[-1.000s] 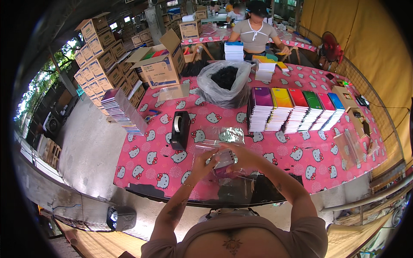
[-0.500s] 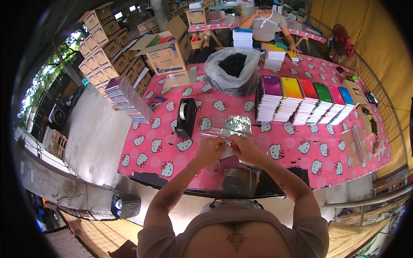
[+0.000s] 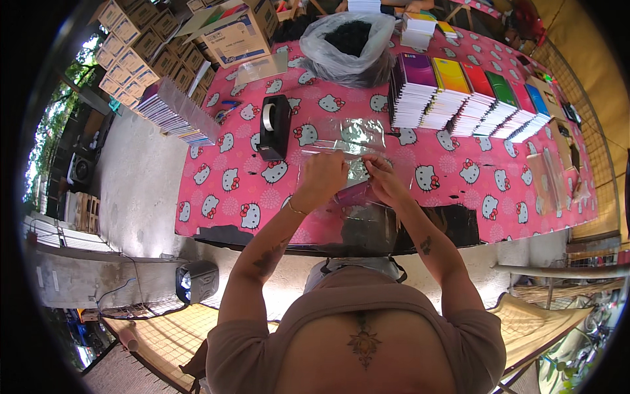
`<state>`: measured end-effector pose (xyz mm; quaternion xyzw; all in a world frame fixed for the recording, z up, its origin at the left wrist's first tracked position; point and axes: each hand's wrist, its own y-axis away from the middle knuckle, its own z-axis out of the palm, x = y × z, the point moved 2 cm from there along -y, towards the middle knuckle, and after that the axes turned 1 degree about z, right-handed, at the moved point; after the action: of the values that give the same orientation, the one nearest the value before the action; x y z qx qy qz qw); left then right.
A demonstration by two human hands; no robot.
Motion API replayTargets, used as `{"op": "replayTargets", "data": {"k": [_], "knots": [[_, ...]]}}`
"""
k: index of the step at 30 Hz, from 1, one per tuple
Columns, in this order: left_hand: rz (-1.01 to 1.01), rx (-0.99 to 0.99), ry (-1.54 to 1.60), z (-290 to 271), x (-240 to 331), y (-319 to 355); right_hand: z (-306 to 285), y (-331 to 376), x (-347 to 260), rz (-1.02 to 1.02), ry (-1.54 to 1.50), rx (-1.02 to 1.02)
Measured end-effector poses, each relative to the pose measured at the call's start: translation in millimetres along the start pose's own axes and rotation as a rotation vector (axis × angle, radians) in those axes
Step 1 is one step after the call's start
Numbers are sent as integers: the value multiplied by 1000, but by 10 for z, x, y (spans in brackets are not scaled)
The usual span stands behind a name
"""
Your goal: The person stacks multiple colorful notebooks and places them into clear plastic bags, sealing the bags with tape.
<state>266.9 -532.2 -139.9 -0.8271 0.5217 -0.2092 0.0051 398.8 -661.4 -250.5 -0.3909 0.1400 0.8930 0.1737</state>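
On the pink patterned table cover, clear plastic bags [image 3: 351, 134] lie flat and shiny in front of me. A purple-covered item [image 3: 354, 196], probably a notebook in clear plastic, sits below my hands, partly hidden. My left hand [image 3: 321, 177] is closed at the near edge of the plastic, its fingertips mostly hidden. My right hand [image 3: 385, 180], a short gap away, has its thumb and fingers pinched together on the clear plastic. To the left of the hands stands a black tape dispenser [image 3: 275, 131] with a roll of tape.
Stacks of purple [image 3: 415, 92], yellow and red notebooks, among other colours, stand at right. Behind are a plastic-lined bin [image 3: 348, 49] and an open carton [image 3: 236, 33]. Wrapped notebooks [image 3: 177, 111] are stacked at the left edge. Clear plastic [image 3: 548, 180] lies far right.
My hands have moved apart a little, the right one drawing away from the left. The view has tilted downward, so the table sits higher in the picture.
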Motion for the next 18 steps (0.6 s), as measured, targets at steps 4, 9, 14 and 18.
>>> {"op": "replayTargets", "data": {"k": [4,9,14,18], "knots": [[25,-1,-2,-9,11,-26,-38,21,-83,-82,348,209],[175,115,-135,-1,8,20,394,98,-284,-282,852,-35],[-246,-270,860,272,-509,-38,391,78,-170,-110,364,29],[-291,310,910,315,-1479,28,623,65,-178,-90,343,30]]}}
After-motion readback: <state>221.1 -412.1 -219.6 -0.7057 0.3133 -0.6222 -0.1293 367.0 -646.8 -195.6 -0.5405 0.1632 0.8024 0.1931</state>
